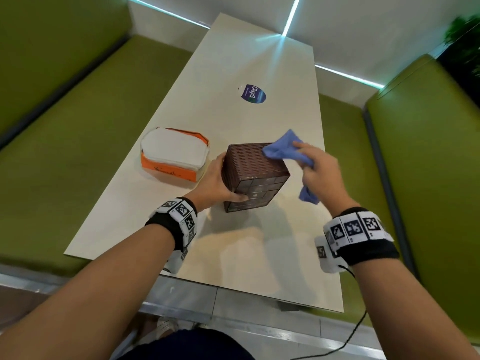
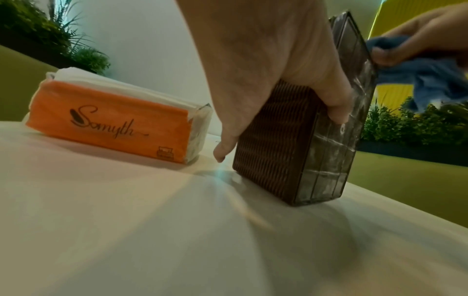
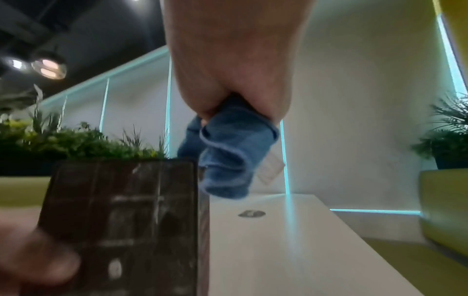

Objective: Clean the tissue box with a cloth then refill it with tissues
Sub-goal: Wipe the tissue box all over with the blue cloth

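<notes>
Currently the cleaning step is in hand, and the refill has not yet begun. The tissue box (image 1: 253,175), a dark brown ribbed container, stands on end near the middle of the table (image 1: 233,268), with one ribbed face turned up and a glossy panelled face toward the person. The left hand (image 1: 218,183) grips the box from its left side, thumb on the near panelled face and fingers curled round the far side, steadying it against the table. The right hand (image 1: 320,175) is closed round a bunched blue cloth (image 1: 281,150); one loose end lies on the far right corner of the box's upper face, and another end hangs below the hand, beside the box. The right wrist view shows the cloth gathered in the fist and hanging just past the box's right edge. The pack of tissues (image 1: 175,153), white sheets in an orange wrapper, lies on the table just left of the box, close to the left hand but not touching the box. Judgement: the next move calls for a firm sweep of the cloth across the upper face and down the sides while the left hand prevents tipping; the tall, narrow stance of the box makes toppling the main risk
</notes>
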{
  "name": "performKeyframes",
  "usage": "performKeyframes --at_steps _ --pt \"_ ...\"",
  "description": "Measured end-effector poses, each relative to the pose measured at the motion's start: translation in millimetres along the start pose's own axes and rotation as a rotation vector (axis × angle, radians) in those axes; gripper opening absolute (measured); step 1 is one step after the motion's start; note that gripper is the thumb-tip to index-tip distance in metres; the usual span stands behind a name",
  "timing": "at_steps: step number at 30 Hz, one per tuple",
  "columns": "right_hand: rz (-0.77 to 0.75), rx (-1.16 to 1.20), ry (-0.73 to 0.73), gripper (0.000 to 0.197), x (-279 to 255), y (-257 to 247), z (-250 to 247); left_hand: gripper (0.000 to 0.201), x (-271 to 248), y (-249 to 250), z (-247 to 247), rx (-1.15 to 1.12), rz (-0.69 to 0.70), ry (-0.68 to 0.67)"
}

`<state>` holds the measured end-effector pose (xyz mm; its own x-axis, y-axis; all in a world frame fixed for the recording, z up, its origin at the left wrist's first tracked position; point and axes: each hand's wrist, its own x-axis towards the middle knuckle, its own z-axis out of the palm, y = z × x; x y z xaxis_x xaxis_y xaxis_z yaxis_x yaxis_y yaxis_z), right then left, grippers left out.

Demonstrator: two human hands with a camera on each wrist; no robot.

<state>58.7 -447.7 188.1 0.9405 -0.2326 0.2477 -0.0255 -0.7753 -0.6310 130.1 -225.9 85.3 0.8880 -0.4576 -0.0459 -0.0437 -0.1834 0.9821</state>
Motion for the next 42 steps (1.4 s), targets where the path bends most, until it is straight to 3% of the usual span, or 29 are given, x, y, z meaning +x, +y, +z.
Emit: performKeyframes --at_steps 2,4,7,10,13,15,18,22,24,26,27,28,29,30,32,35,38,40,42 --pt "0.042 0.159 0.107 0.025 5.2 -18.2 -3.3 0.116 1.9 -1.3 5.9 0.040 0.008 0.008" --pt "0.010 0.233 0.006 0.026 10.2 -35.8 11.8 0.120 2.0 -1.9 3.1 0.030 0.007 0.014" --pt "0.013 -0.156 -0.281 0.053 15.1 -42.0 49.9 0.121 1.4 0.8 3.0 0.022 -0.016 0.002" --pt "-0.019 -0.391 -0.257 0.053 10.5 -58.5 78.6 0.118 1.6 4.1 4.2 0.055 -0.036 0.030" --pt "-0.229 -0.412 -0.293 0.049 -3.2 -82.0 100.3 0.105 -1.7 11.2 3.5 0.153 -0.082 -0.014" --pt "-0.287 -0.421 -0.312 0.045 -1.4 -79.5 96.3 0.112 -4.2 12.3 -0.4 0.228 -0.105 -0.017" --pt "-0.171 -0.397 -0.215 0.040 8.8 -45.3 73.6 0.121 0.0 4.4 -5.1 0.184 -0.045 0.069" --pt "0.103 -0.303 -0.043 0.038 10.1 -28.1 59.5 0.116 2.3 2.2 -1.1 0.151 -0.016 0.024" --pt "0.013 -0.403 -0.052 0.044 -1.7 -47.3 80.5 0.102 1.4 1.1 0.6 0.083 -0.034 0.036" --pt "-0.197 -0.421 -0.091 0.044 -16.2 -68.7 102.9 0.053 -0.9 -2.3 -1.4 0.167 0.022 0.136" --pt "-0.284 -0.423 -0.107 0.041 -22.2 -73.5 109.3 0.038 -4.5 -1.0 -2.4 0.172 0.027 0.113" --pt "-0.324 -0.426 -0.114 0.039 -23.7 -72.6 110.1 0.050 -6.1 -3.0 -3.0 0.184 -0.032 0.080" --pt "-0.317 -0.410 -0.103 0.036 -21.1 -68.9 105.7 0.077 -5.4 -3.9 -3.0 0.183 -0.057 0.062" --pt "-0.270 -0.380 -0.079 0.035 -18.1 -62.0 99.3 0.100 -4.7 -5.1 -3.5 0.166 -0.054 0.072" --pt "-0.103 -0.264 -0.017 0.034 -10.4 -43.4 84.5 0.117 -7.4 -1.5 -4.1 0.148 -0.011 0.087" --pt "0.179 -0.021 0.040 0.035 -0.1 -28.8 63.3 0.119 -5.0 6.4 -2.5 0.150 0.037 0.048" --pt "0.474 0.227 0.076 0.038 5.3 2.7 44.6 0.120 -4.5 -0.2 -10.3 -0.054 -0.046 0.020" --pt "0.708 0.644 0.031 0.045 -6.0 21.5 34.9 0.120 -5.5 -5.4 -18.2 -0.281 -0.126 0.021" --pt "0.814 0.976 -0.043 0.048 -30.3 30.8 34.4 0.111 -7.4 -8.2 -22.4 -0.464 -0.185 0.025"
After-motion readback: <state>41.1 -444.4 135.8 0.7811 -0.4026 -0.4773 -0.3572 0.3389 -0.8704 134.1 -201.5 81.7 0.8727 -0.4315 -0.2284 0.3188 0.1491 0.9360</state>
